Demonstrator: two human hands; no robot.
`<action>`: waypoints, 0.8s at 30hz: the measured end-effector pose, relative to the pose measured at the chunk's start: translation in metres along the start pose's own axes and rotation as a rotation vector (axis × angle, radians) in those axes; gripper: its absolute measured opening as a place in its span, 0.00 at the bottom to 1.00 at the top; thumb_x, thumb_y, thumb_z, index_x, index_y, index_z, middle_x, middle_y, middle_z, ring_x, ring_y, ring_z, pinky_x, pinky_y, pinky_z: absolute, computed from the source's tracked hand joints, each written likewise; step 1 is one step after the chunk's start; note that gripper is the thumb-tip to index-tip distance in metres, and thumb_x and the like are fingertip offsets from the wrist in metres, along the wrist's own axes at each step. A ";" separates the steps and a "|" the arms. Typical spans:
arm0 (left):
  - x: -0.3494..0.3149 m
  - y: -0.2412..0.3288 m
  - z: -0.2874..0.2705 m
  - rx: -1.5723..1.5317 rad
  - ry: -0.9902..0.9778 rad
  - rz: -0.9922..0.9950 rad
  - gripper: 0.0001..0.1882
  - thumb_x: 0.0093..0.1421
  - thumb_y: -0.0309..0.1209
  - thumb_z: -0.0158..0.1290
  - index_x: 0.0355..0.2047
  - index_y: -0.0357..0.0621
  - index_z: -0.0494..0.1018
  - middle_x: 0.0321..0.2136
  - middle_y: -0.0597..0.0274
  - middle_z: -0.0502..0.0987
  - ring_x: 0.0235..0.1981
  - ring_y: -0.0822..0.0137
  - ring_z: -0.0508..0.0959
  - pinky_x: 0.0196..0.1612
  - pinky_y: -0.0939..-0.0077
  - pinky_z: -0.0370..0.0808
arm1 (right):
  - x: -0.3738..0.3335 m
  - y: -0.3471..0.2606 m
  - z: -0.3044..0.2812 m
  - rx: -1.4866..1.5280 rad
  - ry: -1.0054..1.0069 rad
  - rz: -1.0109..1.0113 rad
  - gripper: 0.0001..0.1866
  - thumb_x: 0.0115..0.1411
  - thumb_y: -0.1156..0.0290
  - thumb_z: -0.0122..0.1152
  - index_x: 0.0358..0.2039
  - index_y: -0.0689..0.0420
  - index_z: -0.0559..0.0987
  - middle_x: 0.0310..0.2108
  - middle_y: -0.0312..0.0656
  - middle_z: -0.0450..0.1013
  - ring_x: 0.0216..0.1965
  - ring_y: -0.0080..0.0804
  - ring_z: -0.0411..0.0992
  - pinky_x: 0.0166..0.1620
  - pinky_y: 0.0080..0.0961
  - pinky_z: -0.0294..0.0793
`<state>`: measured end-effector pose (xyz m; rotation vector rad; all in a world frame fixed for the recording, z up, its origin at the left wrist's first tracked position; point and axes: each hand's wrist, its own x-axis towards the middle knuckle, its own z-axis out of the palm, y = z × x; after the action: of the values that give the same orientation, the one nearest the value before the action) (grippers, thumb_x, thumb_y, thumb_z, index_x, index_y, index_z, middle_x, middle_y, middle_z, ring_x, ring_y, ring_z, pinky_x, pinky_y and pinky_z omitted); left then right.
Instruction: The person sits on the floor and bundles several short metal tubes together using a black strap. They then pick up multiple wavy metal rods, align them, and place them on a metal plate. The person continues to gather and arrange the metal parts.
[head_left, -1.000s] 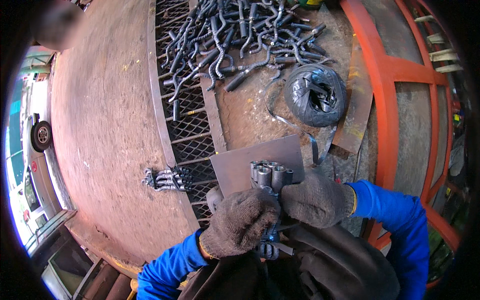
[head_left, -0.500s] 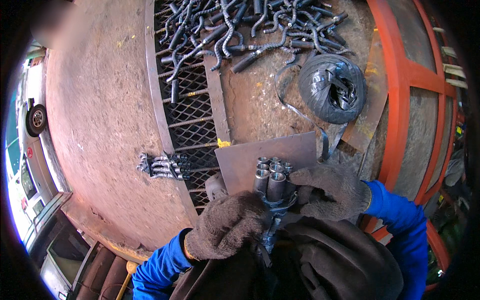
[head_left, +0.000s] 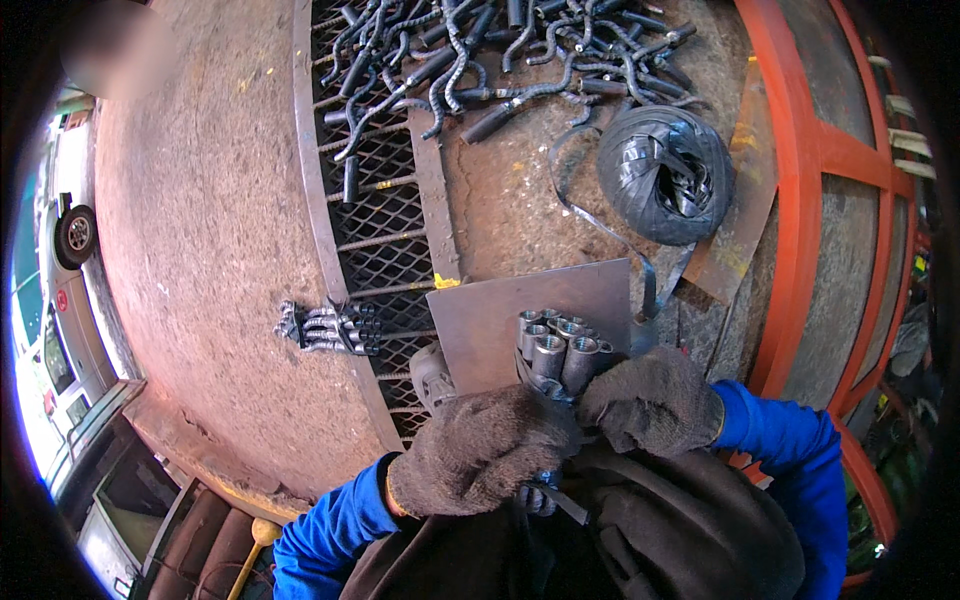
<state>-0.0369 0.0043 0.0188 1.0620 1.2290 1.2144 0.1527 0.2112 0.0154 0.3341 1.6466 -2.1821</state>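
Steel bundle (head_left: 549, 362) runs 12-to-6 o'clock; left hand (head_left: 488, 447) overlaps it, right hand (head_left: 652, 402) sits at 3; I can't tell either's grip.

I have a wide lane left of the grating (head_left: 385, 265), over the floor (head_left: 210, 200), with one tied bundle (head_left: 330, 328) lying across the grating's edge. Beyond the plate (head_left: 490, 315) I could pass up to the rod pile (head_left: 462, 60). Rightward, the strap roll (head_left: 650, 150), its trailing tail (head_left: 646, 270) and the orange frame (head_left: 792, 200) hem me in; the held bundle (head_left: 578, 365) blocks the narrow gap between both hands' fingers (head_left: 610, 408).
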 end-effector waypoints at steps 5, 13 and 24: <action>0.009 0.005 0.003 0.167 -0.089 0.026 0.17 0.60 0.29 0.56 0.51 0.47 0.77 0.47 0.52 0.76 0.50 0.47 0.77 0.53 0.54 0.75 | -0.006 0.010 0.002 0.011 0.055 -0.182 0.14 0.69 0.71 0.52 0.52 0.62 0.75 0.40 0.45 0.75 0.37 0.37 0.77 0.39 0.30 0.77; 0.015 0.016 -0.008 0.226 -0.191 0.008 0.18 0.60 0.31 0.55 0.51 0.47 0.75 0.49 0.51 0.75 0.51 0.45 0.76 0.53 0.51 0.74 | 0.003 0.024 -0.005 -0.773 -0.039 -0.706 0.18 0.66 0.67 0.56 0.53 0.61 0.77 0.49 0.54 0.74 0.41 0.44 0.78 0.39 0.34 0.80; 0.006 0.004 -0.014 -0.077 -0.180 -0.079 0.14 0.64 0.31 0.54 0.50 0.43 0.76 0.50 0.50 0.75 0.53 0.48 0.76 0.56 0.55 0.73 | 0.003 0.012 -0.010 -0.327 -0.101 -0.337 0.16 0.61 0.64 0.62 0.47 0.58 0.79 0.44 0.49 0.76 0.38 0.47 0.78 0.37 0.40 0.78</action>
<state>-0.0513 0.0100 0.0216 1.0324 1.0670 1.0727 0.1543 0.2174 0.0012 -0.1542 2.0803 -2.0568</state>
